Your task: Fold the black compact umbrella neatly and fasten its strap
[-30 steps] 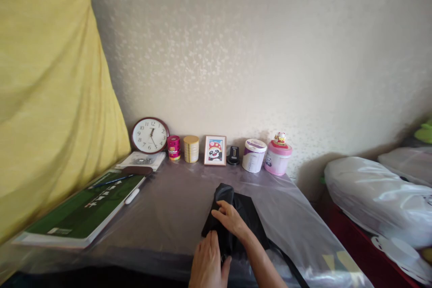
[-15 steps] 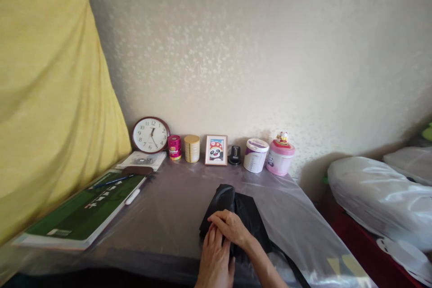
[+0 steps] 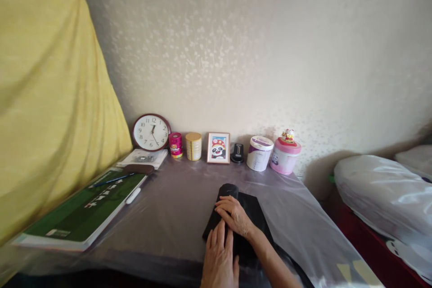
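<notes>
A piece of black fabric (image 3: pixel 249 207) with a long dark strap (image 3: pixel 295 270) lies folded at the front of the table; its exact kind I cannot tell. My left hand (image 3: pixel 220 249) rests flat on it, fingers stretched forward. Just ahead, my right hand (image 3: pixel 235 217) presses on the raised middle fold, its fingers extended across the cloth and pointing left. The two hands touch near the left fingertips. Part of the fabric is hidden beneath both hands and the right forearm.
Along the wall stand a clock (image 3: pixel 151 132), a pink tin (image 3: pixel 175 145), a yellow-lidded jar (image 3: pixel 193 146), a panda picture frame (image 3: pixel 218 148), a small black object (image 3: pixel 237 153) and two tubs (image 3: pixel 259 154). A green book (image 3: pixel 81 207) lies left; plastic-wrapped goods (image 3: pixel 381 193) sit right.
My right hand has slid forward over the fold and its fingers have straightened. The fold looks flatter and narrower. My left hand stays on the fabric. The view has shifted slightly.
</notes>
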The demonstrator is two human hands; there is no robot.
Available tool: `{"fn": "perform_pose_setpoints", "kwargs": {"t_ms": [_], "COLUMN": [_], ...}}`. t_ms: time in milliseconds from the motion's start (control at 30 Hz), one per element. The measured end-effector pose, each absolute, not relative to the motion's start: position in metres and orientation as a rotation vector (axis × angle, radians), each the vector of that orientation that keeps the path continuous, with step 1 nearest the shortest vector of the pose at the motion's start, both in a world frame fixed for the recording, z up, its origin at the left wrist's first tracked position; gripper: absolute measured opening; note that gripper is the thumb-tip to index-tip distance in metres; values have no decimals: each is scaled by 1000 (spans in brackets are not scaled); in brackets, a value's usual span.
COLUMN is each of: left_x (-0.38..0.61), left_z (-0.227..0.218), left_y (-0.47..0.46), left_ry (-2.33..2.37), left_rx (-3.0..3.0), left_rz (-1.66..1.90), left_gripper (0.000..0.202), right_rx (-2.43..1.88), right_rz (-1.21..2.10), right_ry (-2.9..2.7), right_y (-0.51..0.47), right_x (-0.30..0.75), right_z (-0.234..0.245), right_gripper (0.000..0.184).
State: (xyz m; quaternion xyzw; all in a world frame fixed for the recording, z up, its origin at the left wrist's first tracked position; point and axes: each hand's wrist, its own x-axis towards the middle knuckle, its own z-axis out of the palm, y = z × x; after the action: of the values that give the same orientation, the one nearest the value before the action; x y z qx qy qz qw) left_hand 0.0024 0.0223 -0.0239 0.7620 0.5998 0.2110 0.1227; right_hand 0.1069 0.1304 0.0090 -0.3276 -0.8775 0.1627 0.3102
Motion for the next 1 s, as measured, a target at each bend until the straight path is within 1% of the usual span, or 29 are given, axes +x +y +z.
{"fn": "perform_pose_setpoints", "kwargs": {"t_ms": [167,333,467,667,833,1000], "left_x": [5,6,7,8,8,10], "left_z": [-25,-19,-12,-10,-11,-3], "left_y": [23,23,23,23,18,14], "left_ry": [1762,1765,1774,1766,1786,1841], "left_rx": [2122,2050,1995,1985,2054,2126], "left_rz": [553,485,420,381,441,396], "left_gripper": [64,64,70,73,70,71], "right_rx": [-964,-1078,-1163,-1286,-1446,-1622], "right_rz": [356,249,226,191,180,350], "right_ry": [-2441,-2507,-2437,-2148,-1837,-1539], "right_y": [155,180,196,206,186,144], "right_x": [102,96,90,102,155,205], "right_z": [5,-1,-1,5,12,7], "right_gripper": [19,25,25,26,34,37]}}
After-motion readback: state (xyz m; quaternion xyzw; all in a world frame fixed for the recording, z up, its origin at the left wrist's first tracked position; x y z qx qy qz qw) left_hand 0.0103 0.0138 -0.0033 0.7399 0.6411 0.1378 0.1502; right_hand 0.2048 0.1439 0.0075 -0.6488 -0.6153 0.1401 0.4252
